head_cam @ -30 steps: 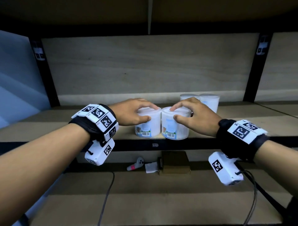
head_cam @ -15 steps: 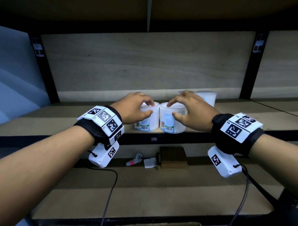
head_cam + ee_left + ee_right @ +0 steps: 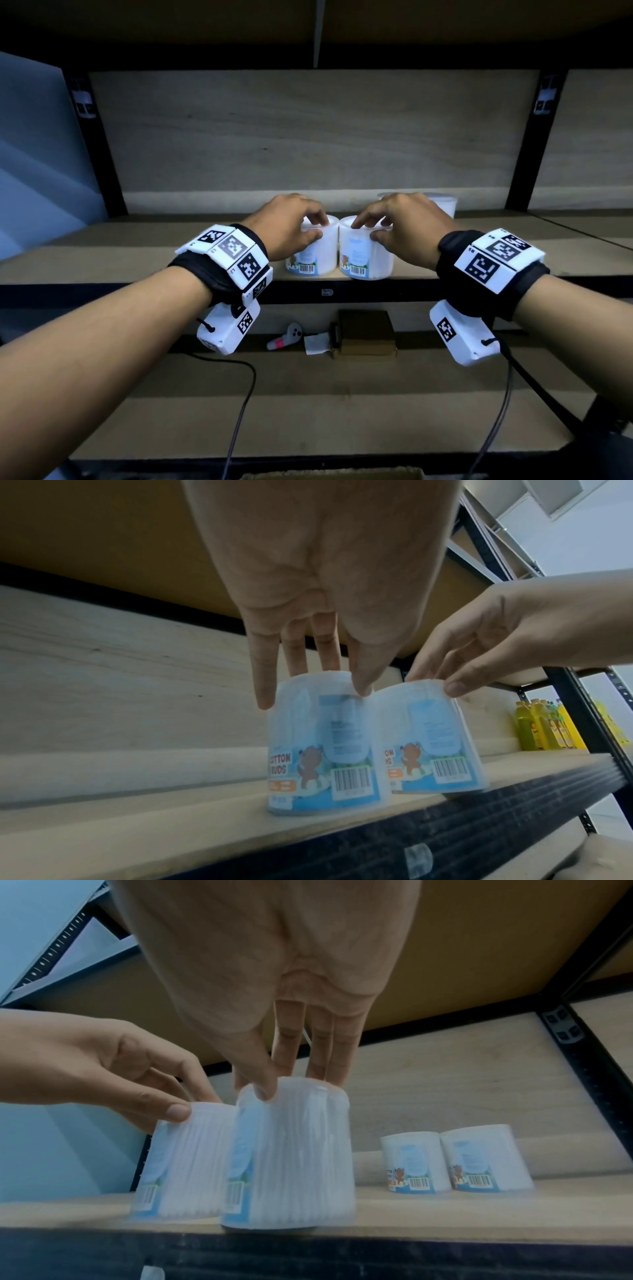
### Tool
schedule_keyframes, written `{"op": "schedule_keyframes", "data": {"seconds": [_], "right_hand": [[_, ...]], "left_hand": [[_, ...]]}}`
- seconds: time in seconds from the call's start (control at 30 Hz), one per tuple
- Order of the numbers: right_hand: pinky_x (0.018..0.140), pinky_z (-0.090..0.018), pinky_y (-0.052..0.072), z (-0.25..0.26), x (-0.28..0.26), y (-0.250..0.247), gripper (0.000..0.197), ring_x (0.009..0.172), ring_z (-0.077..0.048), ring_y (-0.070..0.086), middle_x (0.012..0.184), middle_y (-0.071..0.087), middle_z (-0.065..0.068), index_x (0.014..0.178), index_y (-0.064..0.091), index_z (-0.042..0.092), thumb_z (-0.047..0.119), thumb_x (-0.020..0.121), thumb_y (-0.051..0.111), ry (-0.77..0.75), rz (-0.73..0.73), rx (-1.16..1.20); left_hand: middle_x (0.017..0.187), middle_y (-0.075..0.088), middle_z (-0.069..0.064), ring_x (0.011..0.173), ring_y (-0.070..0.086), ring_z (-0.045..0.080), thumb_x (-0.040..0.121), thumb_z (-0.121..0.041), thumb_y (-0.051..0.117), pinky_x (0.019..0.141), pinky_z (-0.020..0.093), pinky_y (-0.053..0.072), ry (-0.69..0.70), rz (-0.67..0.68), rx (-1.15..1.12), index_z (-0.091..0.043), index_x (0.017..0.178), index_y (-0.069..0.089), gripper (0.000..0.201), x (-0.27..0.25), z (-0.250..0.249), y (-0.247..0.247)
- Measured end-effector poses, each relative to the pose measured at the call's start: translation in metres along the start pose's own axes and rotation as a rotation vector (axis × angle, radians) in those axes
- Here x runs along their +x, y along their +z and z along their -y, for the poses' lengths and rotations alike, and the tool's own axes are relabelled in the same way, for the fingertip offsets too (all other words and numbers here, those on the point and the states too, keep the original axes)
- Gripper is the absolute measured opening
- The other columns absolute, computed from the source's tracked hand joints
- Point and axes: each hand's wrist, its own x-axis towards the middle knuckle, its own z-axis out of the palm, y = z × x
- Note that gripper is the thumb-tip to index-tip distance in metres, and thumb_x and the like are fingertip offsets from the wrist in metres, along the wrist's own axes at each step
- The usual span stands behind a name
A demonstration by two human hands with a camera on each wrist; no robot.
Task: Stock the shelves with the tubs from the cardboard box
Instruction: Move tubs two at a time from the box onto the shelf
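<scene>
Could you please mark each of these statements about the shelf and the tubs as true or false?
1. Each hand holds one tub by its top. True: the left hand grips the left tub and the right hand grips the right tub.
2. The two held tubs lie on their sides. False: both stand upright at the front edge of the shelf.
3. Two more tubs stand further back on the same shelf. True.
4. The held tubs are stacked one on the other. False: they stand side by side.
5. A brown box sits on the shelf below. True.
</scene>
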Motion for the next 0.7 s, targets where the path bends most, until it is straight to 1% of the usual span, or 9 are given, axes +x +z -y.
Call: {"op": "schedule_keyframes", "data": {"seconds": [0.17, 0.23, 0.3, 0.37, 0.43, 0.5, 0.57, 0.6, 0.7], "right_hand": [[0.078, -0.026, 0.053, -0.005, 0.016, 0.002, 0.034, 0.082, -0.007, 0.062, 0.091, 0.07, 0.016, 0.097, 0.076, 0.04, 0.01, 0.081, 0.07, 0.027, 0.021, 0.04], [0.08, -0.025, 0.05, -0.008, 0.025, 0.004, 0.032, 0.082, -0.006, 0.062, 0.089, 0.071, 0.013, 0.095, 0.077, 0.039, 0.011, 0.08, 0.074, 0.046, 0.025, 0.054], [0.08, -0.021, 0.044, -0.012, 0.036, 0.005, 0.029, 0.085, -0.007, 0.062, 0.084, 0.07, 0.012, 0.094, 0.079, 0.037, 0.012, 0.078, 0.077, 0.055, 0.045, 0.054], [0.074, -0.012, 0.04, -0.014, 0.047, 0.003, 0.03, 0.086, -0.007, 0.062, 0.081, 0.069, 0.01, 0.095, 0.079, 0.034, 0.011, 0.077, 0.079, 0.06, 0.082, 0.057], [0.065, -0.003, 0.036, -0.018, 0.058, 0.003, 0.031, 0.082, -0.005, 0.061, 0.081, 0.069, 0.01, 0.096, 0.079, 0.033, 0.009, 0.077, 0.079, 0.074, 0.125, 0.057], [0.062, -0.003, 0.035, -0.02, 0.068, 0.003, 0.031, 0.083, -0.004, 0.061, 0.082, 0.07, 0.011, 0.096, 0.079, 0.033, 0.009, 0.077, 0.079, 0.097, 0.158, 0.053], [0.063, -0.006, 0.039, -0.025, 0.077, 0.006, 0.03, 0.085, -0.004, 0.062, 0.088, 0.072, 0.009, 0.097, 0.079, 0.031, 0.009, 0.077, 0.079, 0.117, 0.179, 0.063], [0.064, -0.005, 0.039, -0.027, 0.082, 0.007, 0.03, 0.085, -0.003, 0.062, 0.09, 0.073, 0.009, 0.097, 0.079, 0.031, 0.009, 0.077, 0.08, 0.127, 0.18, 0.067], [0.059, 0.0, 0.034, -0.035, 0.096, 0.014, 0.03, 0.082, -0.002, 0.06, 0.09, 0.073, 0.01, 0.097, 0.079, 0.031, 0.009, 0.076, 0.08, 0.158, 0.179, 0.064]], "left_hand": [[0.107, 0.07, -0.01, 0.094, 0.065, 0.012, 0.087, -0.027, 0.069, 0.085, 0.025, 0.049, -0.019, 0.051, -0.047, -0.028, 0.104, 0.071, 0.017, 0.01, 0.012, -0.003], [0.105, 0.072, -0.011, 0.093, 0.066, 0.011, 0.086, -0.027, 0.071, 0.086, 0.025, 0.05, -0.044, 0.061, -0.07, -0.028, 0.103, 0.072, 0.018, 0.016, 0.02, 0.0], [0.103, 0.073, -0.011, 0.092, 0.066, 0.011, 0.085, -0.027, 0.072, 0.089, 0.029, 0.052, -0.06, 0.062, -0.087, -0.028, 0.103, 0.073, 0.019, 0.022, 0.025, 0.003], [0.102, 0.073, -0.01, 0.092, 0.067, 0.011, 0.084, -0.025, 0.074, 0.091, 0.028, 0.051, -0.065, 0.06, -0.086, -0.027, 0.104, 0.074, 0.019, 0.029, 0.028, 0.003], [0.101, 0.073, -0.008, 0.092, 0.066, 0.01, 0.084, -0.023, 0.075, 0.09, 0.022, 0.048, -0.079, 0.07, -0.072, -0.024, 0.104, 0.075, 0.02, 0.04, 0.033, 0.005], [0.099, 0.073, -0.007, 0.09, 0.066, 0.009, 0.083, -0.022, 0.076, 0.09, 0.02, 0.046, -0.093, 0.093, -0.084, -0.023, 0.103, 0.075, 0.02, 0.052, 0.039, 0.008], [0.099, 0.074, -0.006, 0.088, 0.065, 0.009, 0.081, -0.022, 0.078, 0.092, 0.022, 0.044, -0.107, 0.111, -0.096, -0.023, 0.101, 0.076, 0.02, 0.064, 0.045, 0.013], [0.099, 0.074, -0.006, 0.088, 0.065, 0.009, 0.081, -0.021, 0.078, 0.092, 0.021, 0.043, -0.112, 0.114, -0.091, -0.022, 0.101, 0.076, 0.02, 0.069, 0.047, 0.014], [0.1, 0.074, -0.004, 0.088, 0.064, 0.009, 0.082, -0.017, 0.076, 0.085, 0.02, 0.045, -0.112, 0.126, -0.074, -0.018, 0.103, 0.076, 0.021, 0.084, 0.054, 0.02]]}}
